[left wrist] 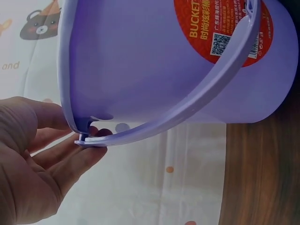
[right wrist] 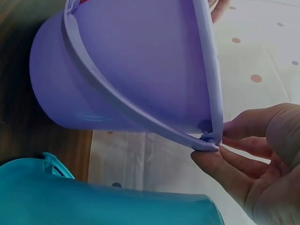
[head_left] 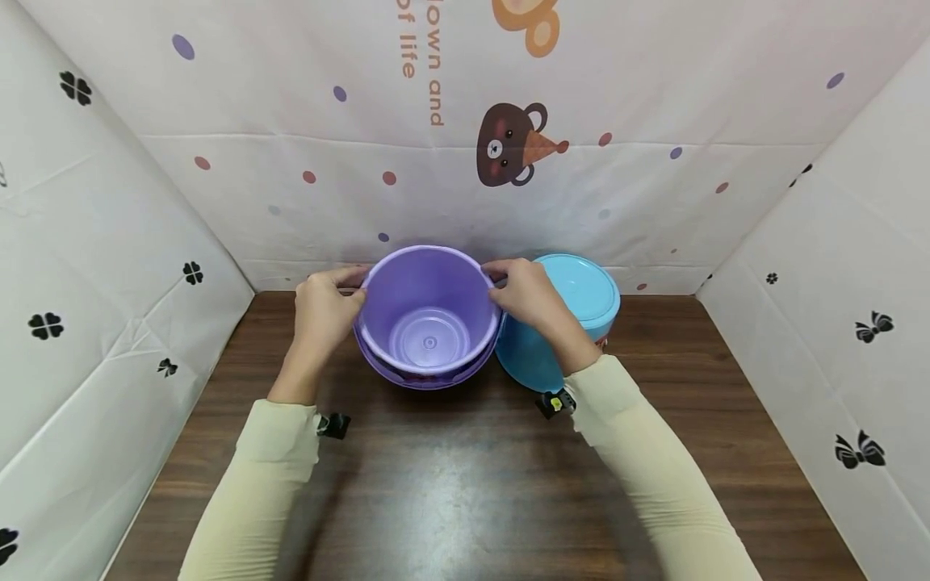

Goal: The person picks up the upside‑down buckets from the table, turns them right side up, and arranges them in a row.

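A purple bucket stands upright with its open mouth facing up. Its purple handle hangs down across the near side. The left wrist view also shows a red label with lettering and a QR code on the bucket's wall. At the left of the rim, my left hand pinches the spot where the handle joins the bucket. My right hand pinches the matching handle joint on the right side, thumb at the rim and fingers under the handle end.
Right beside the purple bucket is a blue container with a round top, partly hidden by my right forearm. The dark wood table meets a printed cloth wall close behind both. White cloth walls flank the left and right.
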`<state>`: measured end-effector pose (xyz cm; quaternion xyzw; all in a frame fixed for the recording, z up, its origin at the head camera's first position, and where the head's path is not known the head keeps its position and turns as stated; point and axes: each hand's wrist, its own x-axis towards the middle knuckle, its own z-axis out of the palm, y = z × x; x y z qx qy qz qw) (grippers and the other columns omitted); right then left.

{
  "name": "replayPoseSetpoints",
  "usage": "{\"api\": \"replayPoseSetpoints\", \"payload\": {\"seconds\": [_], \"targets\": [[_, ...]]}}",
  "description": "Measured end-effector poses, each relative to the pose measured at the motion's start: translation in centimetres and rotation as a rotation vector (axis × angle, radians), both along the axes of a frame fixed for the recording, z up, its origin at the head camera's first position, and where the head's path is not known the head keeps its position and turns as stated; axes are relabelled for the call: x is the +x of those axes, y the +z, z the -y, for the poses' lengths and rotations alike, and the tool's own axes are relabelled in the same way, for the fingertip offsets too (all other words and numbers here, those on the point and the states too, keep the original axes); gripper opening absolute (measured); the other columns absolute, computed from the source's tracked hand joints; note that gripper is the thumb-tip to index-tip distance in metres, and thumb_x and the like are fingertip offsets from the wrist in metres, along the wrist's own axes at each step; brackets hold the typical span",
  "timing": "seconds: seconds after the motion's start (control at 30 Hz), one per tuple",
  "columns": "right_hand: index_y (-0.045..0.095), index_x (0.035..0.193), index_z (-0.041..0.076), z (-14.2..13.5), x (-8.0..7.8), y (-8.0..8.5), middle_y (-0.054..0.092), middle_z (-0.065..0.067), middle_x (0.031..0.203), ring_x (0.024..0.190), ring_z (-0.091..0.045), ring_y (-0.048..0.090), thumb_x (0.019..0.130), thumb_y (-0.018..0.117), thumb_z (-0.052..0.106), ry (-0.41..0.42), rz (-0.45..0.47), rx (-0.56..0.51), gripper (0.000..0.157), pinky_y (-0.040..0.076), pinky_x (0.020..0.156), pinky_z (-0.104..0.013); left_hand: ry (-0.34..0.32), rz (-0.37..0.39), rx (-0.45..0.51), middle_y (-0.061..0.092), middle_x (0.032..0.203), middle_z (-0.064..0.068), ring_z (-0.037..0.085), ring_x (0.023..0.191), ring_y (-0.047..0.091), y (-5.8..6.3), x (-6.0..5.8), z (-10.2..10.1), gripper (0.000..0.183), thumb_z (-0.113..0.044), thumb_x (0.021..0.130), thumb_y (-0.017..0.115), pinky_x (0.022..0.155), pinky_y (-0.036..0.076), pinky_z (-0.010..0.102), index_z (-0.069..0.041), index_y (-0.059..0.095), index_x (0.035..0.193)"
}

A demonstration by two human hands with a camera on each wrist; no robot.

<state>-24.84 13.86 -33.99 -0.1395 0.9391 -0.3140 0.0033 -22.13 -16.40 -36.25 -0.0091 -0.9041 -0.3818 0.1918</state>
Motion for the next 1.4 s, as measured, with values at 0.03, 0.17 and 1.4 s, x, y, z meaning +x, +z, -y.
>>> {"api": "replayPoseSetpoints", "payload": {"seconds": [0.03,0.17,1.4], "targets": [[0.07,0.134,0.01,0.1,-0.1,0.0,0.076,-0.011,0.118,0.104,-0.023,0.075,0.09,0.062,0.009,0.001,-0.001,0.005,0.045,0.062,0.083,-0.037,0.002,0.008,-0.001,0.08,0.104,0.009,0.034,0.106,0.073,0.0,-0.1,0.1,0.032,-0.01,0.087,0.069,0.092,0.054,0.052,-0.014,0.08,0.116],[0.07,0.133,0.01,0.4,-0.3,0.0,0.076,-0.011,0.118,0.107,-0.023,0.073,0.09,0.06,0.009,0.008,-0.022,0.037,0.045,0.06,0.087,-0.039,0.005,0.045,0.002,0.08,0.107,0.01,0.035,0.111,0.072,0.0,-0.4,0.3,0.03,-0.011,0.088,0.068,0.094,0.053,0.052,-0.011,0.081,0.115],[0.04,0.156,0.003,0.2,3.9,-1.7,0.054,-0.018,0.151,0.136,-0.033,0.055,0.103,0.059,0.036,0.024,0.027,0.009,0.065,0.05,0.108,-0.051,-0.054,-0.095,-0.037,0.06,0.139,0.027,0.046,0.129,0.056,-2.1,2.6,0.6,0.05,-0.016,0.093,0.068,0.108,0.044,0.062,0.0,0.06,0.14]]}}
